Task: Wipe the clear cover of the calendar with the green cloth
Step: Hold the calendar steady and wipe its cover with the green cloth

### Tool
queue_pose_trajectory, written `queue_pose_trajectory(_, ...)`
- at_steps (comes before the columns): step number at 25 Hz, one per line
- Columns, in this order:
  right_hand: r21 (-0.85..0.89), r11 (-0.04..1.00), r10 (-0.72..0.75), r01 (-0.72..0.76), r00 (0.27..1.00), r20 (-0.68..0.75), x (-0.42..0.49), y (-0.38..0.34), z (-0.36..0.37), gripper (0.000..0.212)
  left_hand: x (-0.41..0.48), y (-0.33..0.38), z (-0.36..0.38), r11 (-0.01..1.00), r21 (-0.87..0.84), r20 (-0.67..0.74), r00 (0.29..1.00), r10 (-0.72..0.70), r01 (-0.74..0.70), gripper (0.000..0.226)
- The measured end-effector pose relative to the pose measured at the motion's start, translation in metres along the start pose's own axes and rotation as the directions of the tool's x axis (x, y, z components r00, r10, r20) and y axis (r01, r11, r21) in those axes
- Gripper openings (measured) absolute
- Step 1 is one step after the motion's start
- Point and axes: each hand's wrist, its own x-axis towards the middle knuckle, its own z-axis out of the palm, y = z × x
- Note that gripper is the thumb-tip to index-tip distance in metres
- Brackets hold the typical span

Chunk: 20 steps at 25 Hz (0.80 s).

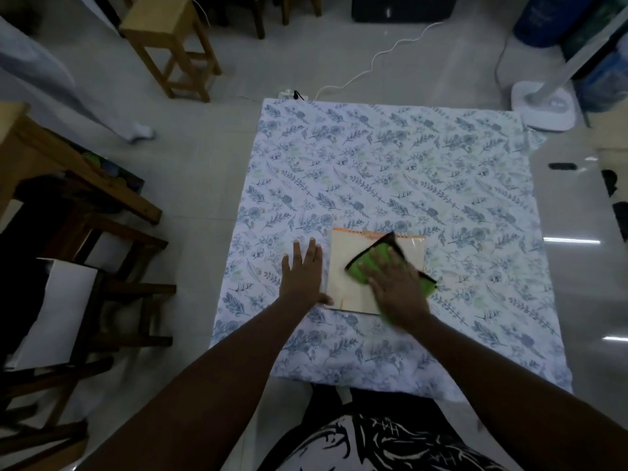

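The calendar (346, 266), cream-coloured under a clear glossy cover with a spiral binding along its far edge, lies flat on a floral sheet. A green cloth (368, 258) with black trim is spread over its right half. My right hand (396, 287) presses flat on the cloth, fingers spread. My left hand (303, 273) lies flat on the sheet, fingers apart, just left of the calendar, with the thumb at its near left corner. Part of the cover is hidden under the cloth and hand.
The blue-and-white floral sheet (390, 171) covers the tiled floor. Wooden stools and a bench (102, 232) stand at the left, another stool (170, 42) at the back. A white fan base (543, 103) sits at the sheet's far right corner, with a white cable (367, 66) behind.
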Motion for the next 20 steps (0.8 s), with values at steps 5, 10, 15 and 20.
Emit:
queue_pose_trajectory(5,0.094,0.948,0.312,-0.304,0.945,-0.095,0.02,-0.038,0.005,0.05,0.003,0.001,-0.002,0.999,0.047,-0.021,1.0,0.016,-0.015,0.133)
queue_pose_trajectory(10,-0.054,0.992,-0.118,0.117,0.993,-0.03,-0.018,-0.023,0.013,0.049,0.002,0.001,-0.001,0.998,0.062,-0.021,0.999,0.031,-0.029,0.13)
queue_pose_trajectory(15,0.156,0.915,0.391,-0.373,0.915,-0.104,0.022,0.001,-0.009,0.05,0.003,0.0,-0.002,0.997,0.046,0.019,0.998,0.056,-0.057,0.125)
queue_pose_trajectory(20,-0.017,1.0,0.018,-0.019,0.999,-0.048,-0.024,-0.05,0.021,0.048,0.005,-0.007,0.004,0.996,0.041,0.0,0.997,0.08,-0.08,0.117)
